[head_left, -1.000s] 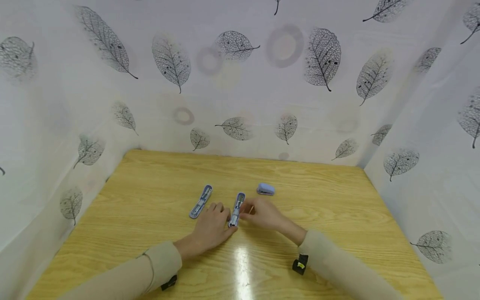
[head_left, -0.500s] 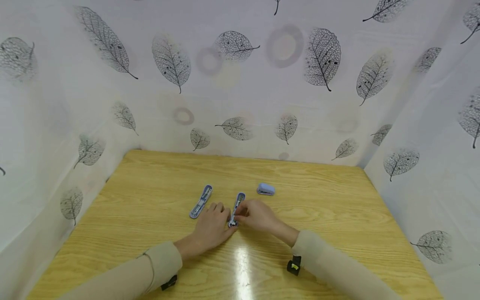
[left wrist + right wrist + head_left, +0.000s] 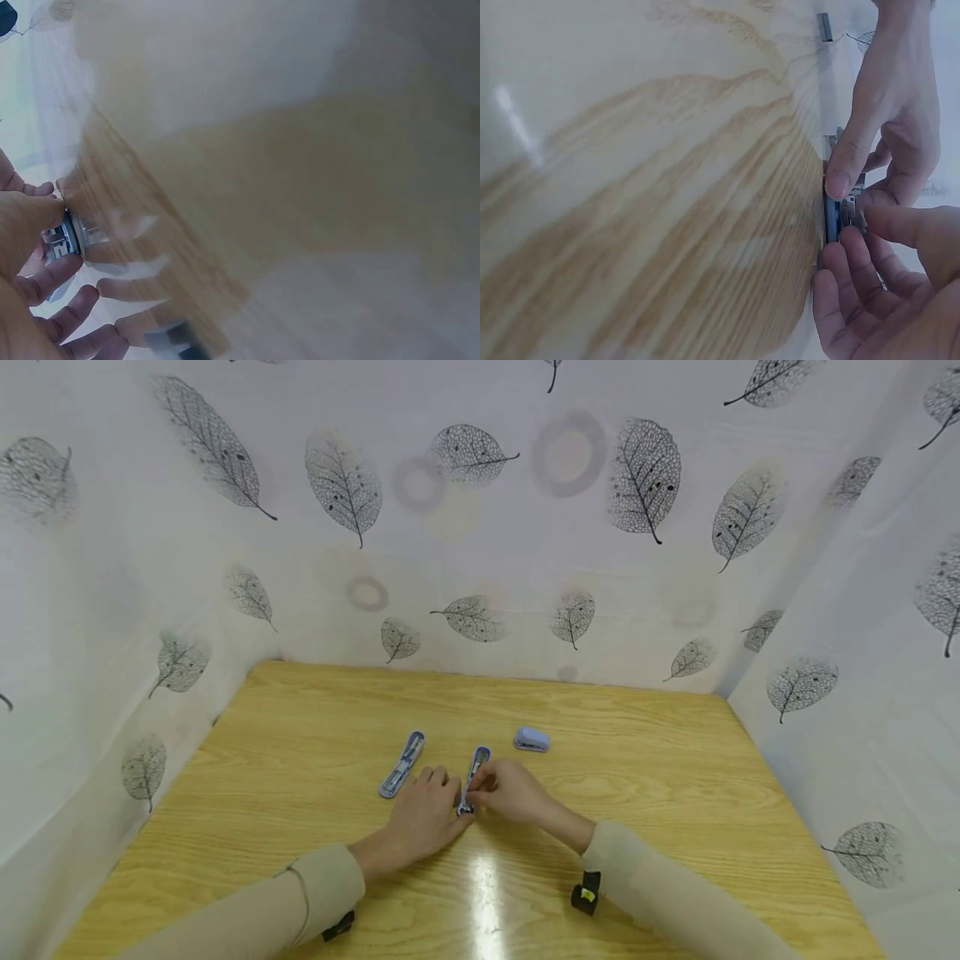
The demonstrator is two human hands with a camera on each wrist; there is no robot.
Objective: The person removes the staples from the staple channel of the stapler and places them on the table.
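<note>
A long blue case (image 3: 476, 766) with metal tools inside lies open at the middle of the wooden table (image 3: 660, 777). My left hand (image 3: 448, 795) lies at its left side, thumb and fingers holding the near end (image 3: 66, 235). My right hand (image 3: 482, 787) comes from the right, and its curled fingertips (image 3: 859, 219) pinch a small metal part (image 3: 850, 207) at the case's edge (image 3: 831, 219). In the right wrist view the left thumb (image 3: 843, 161) presses against the case from above. The left wrist view is heavily blurred.
A second long blue case half (image 3: 402, 763) lies just left of my left hand. A small blue stapler-like object (image 3: 532, 739) sits behind my right hand. Leaf-patterned white sheets (image 3: 480, 527) wall the table at the back and both sides.
My right hand slid left and closed onto the middle case; a thin light stick seen at its fingers a second ago no longer shows. The left hand stayed put.
</note>
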